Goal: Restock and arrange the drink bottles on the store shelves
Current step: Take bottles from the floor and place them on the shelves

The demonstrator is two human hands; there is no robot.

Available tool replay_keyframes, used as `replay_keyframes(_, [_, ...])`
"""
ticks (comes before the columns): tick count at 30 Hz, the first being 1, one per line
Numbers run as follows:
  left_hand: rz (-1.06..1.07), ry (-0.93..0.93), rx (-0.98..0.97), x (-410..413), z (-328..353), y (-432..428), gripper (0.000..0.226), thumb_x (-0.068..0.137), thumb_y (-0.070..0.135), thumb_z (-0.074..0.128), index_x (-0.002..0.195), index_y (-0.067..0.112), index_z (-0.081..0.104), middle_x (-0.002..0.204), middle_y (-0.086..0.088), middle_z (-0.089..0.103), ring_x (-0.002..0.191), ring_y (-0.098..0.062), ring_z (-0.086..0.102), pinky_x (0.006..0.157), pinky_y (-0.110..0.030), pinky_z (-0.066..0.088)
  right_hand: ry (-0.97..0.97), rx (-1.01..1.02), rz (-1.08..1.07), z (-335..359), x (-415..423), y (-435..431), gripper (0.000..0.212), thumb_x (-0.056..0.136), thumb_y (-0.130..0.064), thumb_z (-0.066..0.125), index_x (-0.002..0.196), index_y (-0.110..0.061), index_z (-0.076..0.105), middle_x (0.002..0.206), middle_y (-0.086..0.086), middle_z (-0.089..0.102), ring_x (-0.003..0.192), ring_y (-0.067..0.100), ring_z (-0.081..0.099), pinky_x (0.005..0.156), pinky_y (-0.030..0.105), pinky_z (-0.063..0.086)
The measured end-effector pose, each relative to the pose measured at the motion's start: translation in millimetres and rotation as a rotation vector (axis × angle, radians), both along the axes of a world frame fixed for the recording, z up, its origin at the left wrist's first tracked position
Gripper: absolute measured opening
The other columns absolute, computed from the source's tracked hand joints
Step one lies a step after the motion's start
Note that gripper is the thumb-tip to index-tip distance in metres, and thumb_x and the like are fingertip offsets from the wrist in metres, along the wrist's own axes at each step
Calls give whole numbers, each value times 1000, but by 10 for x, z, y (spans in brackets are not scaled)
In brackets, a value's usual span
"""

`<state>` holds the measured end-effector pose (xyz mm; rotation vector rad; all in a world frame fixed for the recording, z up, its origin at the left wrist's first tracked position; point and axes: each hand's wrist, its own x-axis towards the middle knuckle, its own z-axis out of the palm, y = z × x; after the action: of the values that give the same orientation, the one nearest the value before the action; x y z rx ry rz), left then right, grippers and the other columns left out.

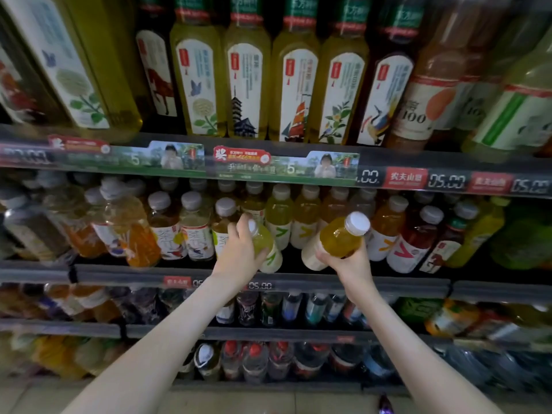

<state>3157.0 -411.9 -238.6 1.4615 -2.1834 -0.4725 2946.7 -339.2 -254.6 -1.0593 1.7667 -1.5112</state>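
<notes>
My left hand [240,249] grips a yellow-green drink bottle [267,248] with a white cap and cream label, tilted toward me at the front of the middle shelf [119,271]. My right hand [343,264] holds an amber drink bottle [339,239] with a white cap, tilted toward me in front of the same shelf, just right of the other one. Behind both stand rows of white-capped tea and juice bottles [280,216].
The shelf above carries tall tea bottles [248,85] over a price strip [268,165]. Leaning bottles [125,225] crowd the middle shelf's left end. Two lower shelves hold dark bottles [268,309]. Tiled floor [239,404] shows at the bottom.
</notes>
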Motion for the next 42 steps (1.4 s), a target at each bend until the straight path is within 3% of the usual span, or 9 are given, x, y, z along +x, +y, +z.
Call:
replay_keyframes(4, [45,-12,41,51,19,35,84,94,34,56,150,2,1,144,-19,23,117,-35,51,83,-33,45,13,70,36,-112,51,-225,61,67,-10,86,116,-23,52,108,-5,65,102,14,62,92,36,48])
replay_keyframes(11, [2,-119,49,-298,84,-51,76,95,31,55,150,15,4,140,-21,33,115,-39,51,85,-41,47,208,86,146,-27,271,-527,44,76,-6,77,86,-37,47,87,-17,56,86,6,56,80,23,41])
replay_keyframes(18, [-43,-268,30,-621,130,-186,72,98,17,48,151,18,-1,151,-30,17,124,-46,45,90,-44,47,231,132,182,-77,211,-483,67,76,-4,78,128,-15,37,119,-3,51,113,16,51,91,25,37])
replay_keyframes(23, [-143,-242,0,-252,69,-179,81,97,32,50,151,21,-9,155,-19,14,135,-40,31,96,-46,45,327,91,-72,-100,505,-265,73,80,-5,72,138,-4,27,132,15,41,120,25,45,92,28,38])
replay_keyframes(26, [-217,-165,-89,103,37,-133,73,98,34,46,152,20,-1,156,-13,14,141,-32,20,102,-42,42,542,41,-161,-82,881,-168,65,78,1,72,130,8,34,125,25,42,116,35,44,88,28,36])
replay_keyframes(30, [-213,-176,-279,648,25,-186,62,93,17,51,147,8,24,147,-19,31,134,-34,35,101,-44,44,570,41,74,-84,1375,-306,62,84,-6,68,136,1,35,130,16,44,121,28,45,100,29,38])
replay_keyframes(34, [-176,-226,-409,1200,39,-348,60,79,5,67,134,6,44,129,-23,49,118,-42,50,90,-48,51,711,38,213,-72,1778,-551,74,88,-10,62,149,-16,21,147,10,31,134,23,30,113,31,27])
replay_keyframes(39, [-135,-360,-592,1679,77,-531,52,65,9,79,114,10,63,126,-25,52,117,-42,48,98,-53,43,979,170,173,70,1990,-922,87,93,-22,56,152,-31,-7,157,13,2,145,33,4,117,41,15])
replay_keyframes(42, [-81,-396,-590,1853,68,-605,52,67,10,77,117,13,62,133,-27,47,126,-45,42,104,-59,33,986,277,188,96,1994,-1080,82,95,-25,55,152,-33,-4,154,18,7,143,37,14,109,42,33])
